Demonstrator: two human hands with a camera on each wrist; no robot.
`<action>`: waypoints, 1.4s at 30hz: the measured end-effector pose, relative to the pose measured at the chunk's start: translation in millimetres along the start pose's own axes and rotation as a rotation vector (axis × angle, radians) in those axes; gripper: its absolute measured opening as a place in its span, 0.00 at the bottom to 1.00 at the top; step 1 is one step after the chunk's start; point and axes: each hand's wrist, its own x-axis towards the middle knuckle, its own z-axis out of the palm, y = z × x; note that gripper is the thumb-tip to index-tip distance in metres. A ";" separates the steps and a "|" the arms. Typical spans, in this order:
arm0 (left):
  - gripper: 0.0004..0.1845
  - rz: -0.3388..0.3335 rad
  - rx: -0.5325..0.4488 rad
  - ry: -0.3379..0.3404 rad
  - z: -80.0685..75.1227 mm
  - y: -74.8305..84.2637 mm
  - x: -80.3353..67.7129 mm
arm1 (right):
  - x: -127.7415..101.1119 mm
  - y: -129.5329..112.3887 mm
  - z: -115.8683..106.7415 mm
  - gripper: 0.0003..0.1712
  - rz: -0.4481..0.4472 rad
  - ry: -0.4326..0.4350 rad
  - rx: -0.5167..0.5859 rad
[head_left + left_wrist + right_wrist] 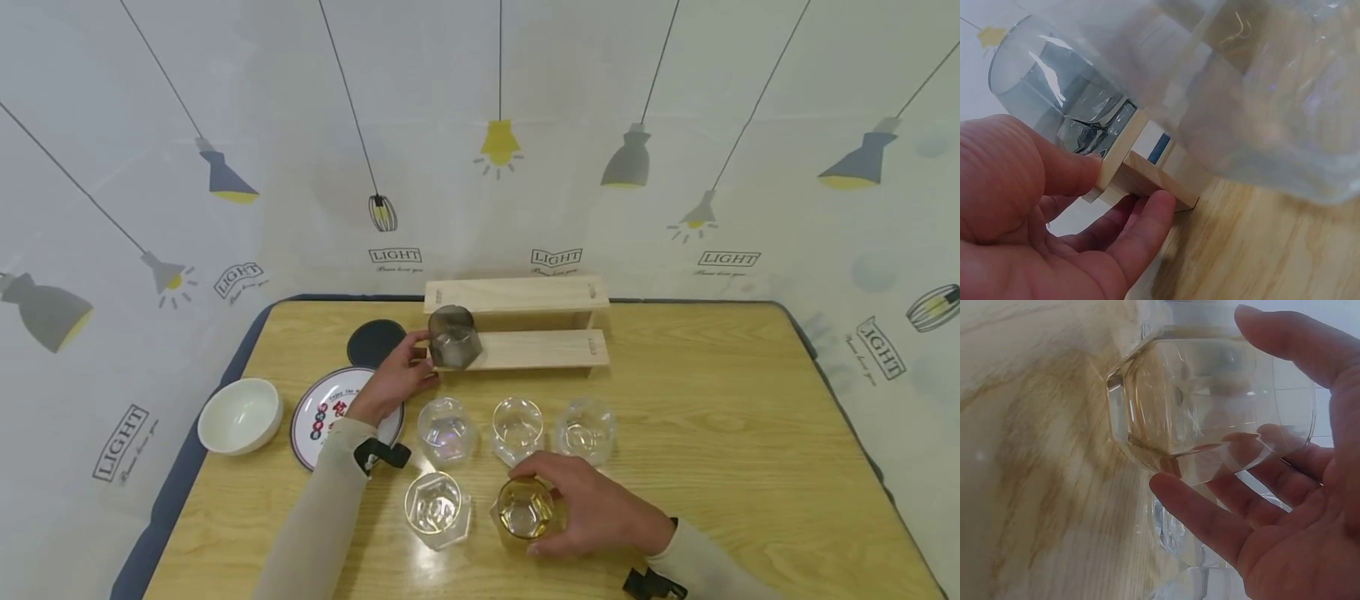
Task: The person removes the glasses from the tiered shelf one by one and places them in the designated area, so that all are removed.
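A smoky grey glass (pixel 454 340) stands on the lower board of a stepped wooden stand (pixel 536 350), at its left end. My left hand (pixel 393 375) is at that end; in the left wrist view its thumb (pixel 1079 172) presses the board's edge and its fingertips (pixel 1161 203) lie against the leg below. Around an amber glass (pixel 525 508), at the front of the table, curl the fingers and thumb of my right hand (pixel 592 504). The right wrist view shows the amber glass (pixel 1191 412) between thumb and fingers, its base close to the tabletop.
Behind the amber glass stand an iridescent glass (pixel 446 429), a gold-rimmed glass (pixel 517 429) and another clear glass (pixel 587 432). A second gold-rimmed glass (pixel 433 504) is on its left. Farther left are a white bowl (pixel 240 417), a printed plate (pixel 315 408) and a black disc (pixel 375 342).
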 end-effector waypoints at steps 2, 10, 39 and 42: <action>0.30 0.003 0.001 -0.005 0.0 0.4 -0.8 | -0.3 0.8 1.2 0.45 -0.015 0.009 -0.030; 0.29 0.009 0.003 -0.009 0.7 1.1 -2.7 | -2.5 0.8 2.1 0.49 -0.026 0.030 -0.111; 0.30 -0.003 0.001 -0.004 0.4 1.5 -1.9 | 96.1 -37.1 -64.2 0.14 0.016 0.480 -0.130; 0.30 -0.001 -0.009 -0.008 1.2 0.8 -1.6 | 112.0 -38.0 -68.6 0.17 0.070 0.457 -0.163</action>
